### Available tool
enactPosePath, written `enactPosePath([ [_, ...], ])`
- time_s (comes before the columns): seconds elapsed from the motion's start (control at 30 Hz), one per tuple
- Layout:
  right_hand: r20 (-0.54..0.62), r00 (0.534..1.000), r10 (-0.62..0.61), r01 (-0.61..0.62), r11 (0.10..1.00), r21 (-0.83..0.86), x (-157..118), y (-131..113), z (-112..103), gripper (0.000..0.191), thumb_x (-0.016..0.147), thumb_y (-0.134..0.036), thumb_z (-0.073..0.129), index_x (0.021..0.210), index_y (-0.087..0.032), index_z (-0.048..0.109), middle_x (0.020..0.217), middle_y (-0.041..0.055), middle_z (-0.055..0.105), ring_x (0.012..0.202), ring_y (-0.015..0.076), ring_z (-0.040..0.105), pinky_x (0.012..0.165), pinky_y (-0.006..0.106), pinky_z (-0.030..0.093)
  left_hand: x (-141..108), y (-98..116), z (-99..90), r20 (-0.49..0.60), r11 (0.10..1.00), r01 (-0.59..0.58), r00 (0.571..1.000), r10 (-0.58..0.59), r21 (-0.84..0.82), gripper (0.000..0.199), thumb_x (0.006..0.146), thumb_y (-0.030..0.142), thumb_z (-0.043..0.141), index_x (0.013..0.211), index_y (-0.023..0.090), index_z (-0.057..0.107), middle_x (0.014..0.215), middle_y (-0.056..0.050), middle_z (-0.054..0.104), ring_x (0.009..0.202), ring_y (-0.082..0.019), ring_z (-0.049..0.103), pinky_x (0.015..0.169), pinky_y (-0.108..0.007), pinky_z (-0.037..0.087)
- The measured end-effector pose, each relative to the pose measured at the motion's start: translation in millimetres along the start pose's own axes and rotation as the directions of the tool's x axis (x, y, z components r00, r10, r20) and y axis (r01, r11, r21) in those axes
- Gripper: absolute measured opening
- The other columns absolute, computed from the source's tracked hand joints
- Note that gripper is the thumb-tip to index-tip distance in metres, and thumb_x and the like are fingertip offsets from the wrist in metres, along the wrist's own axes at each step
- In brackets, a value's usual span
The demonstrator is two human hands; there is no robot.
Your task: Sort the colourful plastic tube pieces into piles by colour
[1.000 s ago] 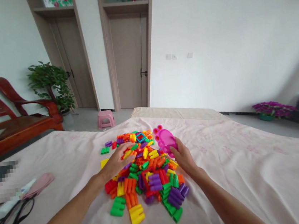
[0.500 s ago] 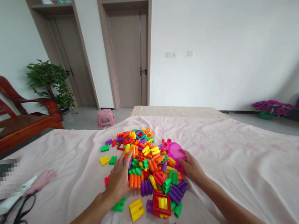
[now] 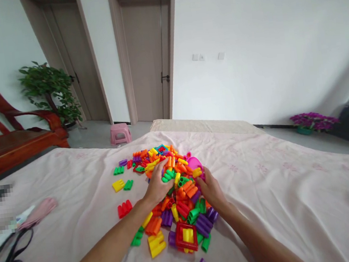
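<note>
- Left hand point(image 3: 158, 187) at block pile point(image 3: 183, 208): thumb, forefinger spread around green block point(image 3: 168, 175); firmness of grip cannot be told.
- Right hand point(image 3: 213, 189) pinches pink tray point(image 3: 193, 161) beside pile.
- Step, apparently: scooping blocks; next move calls for a steady tray.

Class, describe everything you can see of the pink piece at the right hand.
The pink piece is bright, smooth and plastic-looking, with a broad, rounded face and a small round knob at its far edge. It is at the right side of the heap of coloured blocks, held at its near right by the right hand. A yellow block overlaps it in view; its lower part is hidden.
</note>
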State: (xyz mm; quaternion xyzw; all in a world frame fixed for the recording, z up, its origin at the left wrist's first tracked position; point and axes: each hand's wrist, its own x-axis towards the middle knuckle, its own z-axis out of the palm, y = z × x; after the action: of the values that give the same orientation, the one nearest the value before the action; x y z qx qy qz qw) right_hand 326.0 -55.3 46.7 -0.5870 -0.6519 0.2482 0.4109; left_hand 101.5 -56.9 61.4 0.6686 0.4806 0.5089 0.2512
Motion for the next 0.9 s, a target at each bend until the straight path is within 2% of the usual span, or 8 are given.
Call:
enactPosePath([
  [0.23,-0.046,0.995,-0.092,0.097,0.988,0.12,15.5,-28.8,2.6,0.039,0.09,-0.035,0.046,0.125,-0.02,0.054,0.101,0.0057,0.071,0.085,0.0204,0.064,0.076,0.032,0.052,37.3,27.4,-5.1,0.014,0.999,0.031,0.999,-0.031,-0.02,0.053,0.085,0.035,0.065,0.137,0.021,0.059,0.146,-0.012,0.051,0.14,-0.028,0.04,0.119,-0.044,0.026],
  [0.3,-0.07,0.992,-0.104,0.112,0.988,0.11,16.9,-27.5,-2.6,0.04,0.088,-0.034,0.047,0.125,-0.019,0.055,0.101,0.0068,0.071,0.085,0.0208,0.064,0.077,0.033,0.052,27.2,39.8,-11.6,0.046,0.99,-0.012,0.999,0.005,0.14,0.049,0.089,0.042,0.06,0.133,0.021,0.062,0.147,-0.013,0.05,0.144,-0.033,0.034,0.12,-0.051,0.02],
  [0.4,-0.117,0.991,-0.066,0.08,0.989,0.124,16.3,-10.6,-10.5,0.041,0.088,-0.036,0.048,0.124,-0.018,0.055,0.104,0.0081,0.071,0.088,0.0217,0.065,0.078,0.034,0.052,-16.9,64.3,-15.1,0.179,0.916,-0.175,0.977,0.116,0.361,0.049,0.09,0.05,0.059,0.134,0.028,0.063,0.151,-0.011,0.046,0.147,-0.039,0.024,0.119,-0.062,0.013],
  [0.43,-0.126,0.991,-0.053,0.07,0.988,0.138,15.7,-2.7,-12.1,0.041,0.088,-0.036,0.048,0.124,-0.018,0.055,0.105,0.0084,0.07,0.09,0.022,0.065,0.08,0.034,0.052,-36.6,72.3,-13.5,0.286,0.885,-0.277,0.942,0.174,0.374,0.05,0.09,0.052,0.059,0.136,0.032,0.061,0.153,-0.009,0.045,0.147,-0.039,0.025,0.118,-0.063,0.012],
  [0.53,-0.154,0.988,-0.034,0.057,0.987,0.148,14.0,18.3,-13.3,0.043,0.087,-0.037,0.048,0.124,-0.017,0.055,0.11,0.0095,0.069,0.096,0.0226,0.064,0.085,0.035,0.051,-93.0,88.0,-1.3,0.574,0.753,-0.575,0.75,0.33,0.319,0.065,0.078,0.064,0.067,0.135,0.034,0.06,0.156,-0.011,0.042,0.145,-0.041,0.028,0.117,-0.068,0.01],
  [0.6,-0.164,0.986,-0.035,0.056,0.99,0.128,13.6,26.4,-13.6,0.044,0.088,-0.037,0.047,0.126,-0.017,0.054,0.113,0.0097,0.069,0.098,0.0226,0.064,0.087,0.035,0.051,-116.2,88.6,8.5,0.687,0.624,-0.737,0.595,0.417,0.26,0.055,0.081,0.062,0.065,0.127,0.031,0.064,0.153,-0.012,0.047,0.144,-0.039,0.031,0.117,-0.068,0.012],
  [0.67,-0.167,0.985,-0.035,0.051,0.995,0.091,14.2,29.9,-15.1,0.044,0.088,-0.036,0.047,0.127,-0.018,0.054,0.113,0.0092,0.069,0.098,0.0226,0.065,0.087,0.034,0.05,-122.8,82.9,15.3,0.734,0.535,-0.808,0.516,0.442,0.246,0.04,0.087,0.055,0.06,0.116,0.028,0.068,0.148,-0.011,0.052,0.143,-0.036,0.033,0.118,-0.066,0.011],
  [0.9,-0.098,0.995,0.017,-0.023,0.998,-0.055,13.9,30.9,-17.5,0.042,0.089,-0.032,0.045,0.128,-0.02,0.055,0.1,0.0072,0.073,0.087,0.023,0.067,0.075,0.031,0.049,-75.4,53.6,5.7,0.685,0.531,-0.757,0.617,0.387,0.381,0.025,0.089,0.033,0.063,0.112,0.024,0.064,0.145,-0.01,0.054,0.144,-0.033,0.035,0.12,-0.064,0.008],
])
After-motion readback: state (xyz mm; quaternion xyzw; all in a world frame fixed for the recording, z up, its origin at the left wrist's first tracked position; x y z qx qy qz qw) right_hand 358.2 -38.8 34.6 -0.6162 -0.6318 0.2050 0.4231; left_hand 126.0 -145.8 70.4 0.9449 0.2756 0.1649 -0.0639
